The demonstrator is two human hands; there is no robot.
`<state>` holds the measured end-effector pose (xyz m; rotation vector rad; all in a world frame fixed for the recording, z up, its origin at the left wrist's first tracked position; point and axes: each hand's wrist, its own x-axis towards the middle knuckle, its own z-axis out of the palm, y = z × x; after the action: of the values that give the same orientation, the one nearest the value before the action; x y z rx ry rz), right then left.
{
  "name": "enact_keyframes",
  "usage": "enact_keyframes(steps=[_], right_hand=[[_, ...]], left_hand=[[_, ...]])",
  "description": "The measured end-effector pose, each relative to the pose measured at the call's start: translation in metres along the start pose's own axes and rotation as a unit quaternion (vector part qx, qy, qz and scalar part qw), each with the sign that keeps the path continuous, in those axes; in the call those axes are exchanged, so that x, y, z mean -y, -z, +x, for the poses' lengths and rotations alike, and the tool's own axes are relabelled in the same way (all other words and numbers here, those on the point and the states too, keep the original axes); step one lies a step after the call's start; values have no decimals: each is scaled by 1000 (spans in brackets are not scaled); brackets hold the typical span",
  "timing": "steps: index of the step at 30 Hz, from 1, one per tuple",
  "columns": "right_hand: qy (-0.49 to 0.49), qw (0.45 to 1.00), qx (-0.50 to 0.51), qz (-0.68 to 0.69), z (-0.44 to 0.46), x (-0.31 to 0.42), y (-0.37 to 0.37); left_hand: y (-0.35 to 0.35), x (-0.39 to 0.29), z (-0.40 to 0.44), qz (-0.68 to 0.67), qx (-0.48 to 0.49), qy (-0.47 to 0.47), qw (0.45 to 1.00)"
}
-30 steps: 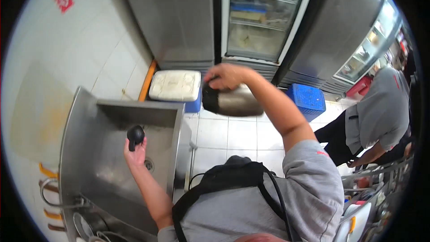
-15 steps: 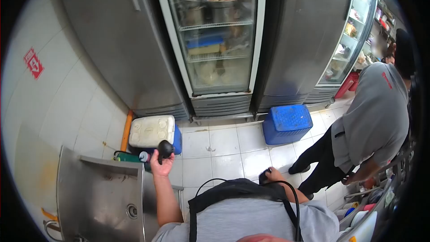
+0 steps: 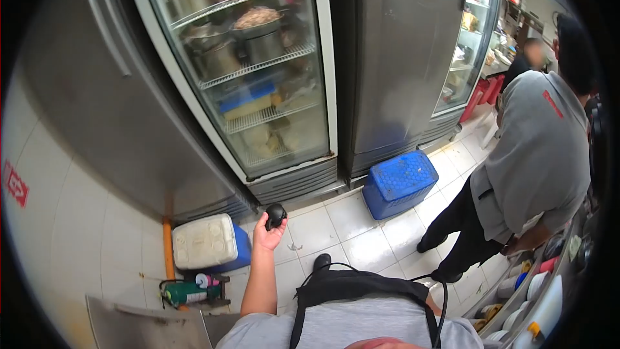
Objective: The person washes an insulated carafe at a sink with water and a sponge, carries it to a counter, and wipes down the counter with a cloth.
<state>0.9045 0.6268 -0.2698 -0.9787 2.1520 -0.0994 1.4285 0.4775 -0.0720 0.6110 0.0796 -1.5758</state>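
My left hand (image 3: pixel 268 235) is raised in front of me with its fingers curled round a dark, rounded object (image 3: pixel 276 216). It looks glossy and black, about palm-sized, but its exact kind is unclear. Beyond it stands a glass-door fridge (image 3: pixel 332 90) with pots, a blue-lidded container and bags on its shelves. My right hand is out of sight; only part of that forearm shows beside the black apron (image 3: pixel 361 287).
A white-lidded cooler (image 3: pixel 205 243) and a green cylinder (image 3: pixel 187 292) sit at left, near the steel sink (image 3: pixel 123 323). An upturned-looking blue crate (image 3: pixel 400 184) stands before the fridges. A person in grey (image 3: pixel 539 148) stands right, beside dish shelves (image 3: pixel 516 310).
My view has swung, and my left hand, still gripping the dark object, now appears farther right, near the fridge base. My right hand, earlier seen with something dark, has dropped out of view.
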Motion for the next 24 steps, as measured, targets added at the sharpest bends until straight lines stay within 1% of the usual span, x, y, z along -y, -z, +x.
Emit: enact_keyframes(steps=[3,6,8,10,12,14,15,16,18,20,21,22,24], right_hand=[[-69,993,-71,56,13,-12,-13],[-130,977,-131,104,18,-14,-22],[-153,966,-165,130,24,-12,-29],[-146,957,-196,155,34,-6,-36],[-113,951,-219,187,47,5,-34],[-101,973,-189,88,72,17,-33],[-94,980,-174,33,82,19,-25],[-148,920,-215,293,75,45,-13],[-107,940,-238,221,68,86,19],[-93,924,-195,315,72,108,40],[-25,919,-209,334,50,143,63],[-39,944,-195,264,69,131,66],[-29,964,-193,180,42,168,102]], left_hand=[[-14,-5,51,-36,-4,83,996],[-42,-15,86,-14,26,123,992],[-53,-30,112,3,46,142,989],[-66,-44,133,19,63,157,985],[-76,-55,155,48,53,156,985],[-78,-61,177,52,52,151,986],[-87,-61,182,44,19,140,989],[-90,-59,193,34,-10,144,989],[-95,-45,213,42,-22,141,989],[-100,-23,238,54,-19,182,982],[-108,-8,249,63,-11,200,978],[-115,9,258,55,20,212,975],[-139,46,270,46,50,245,967]])
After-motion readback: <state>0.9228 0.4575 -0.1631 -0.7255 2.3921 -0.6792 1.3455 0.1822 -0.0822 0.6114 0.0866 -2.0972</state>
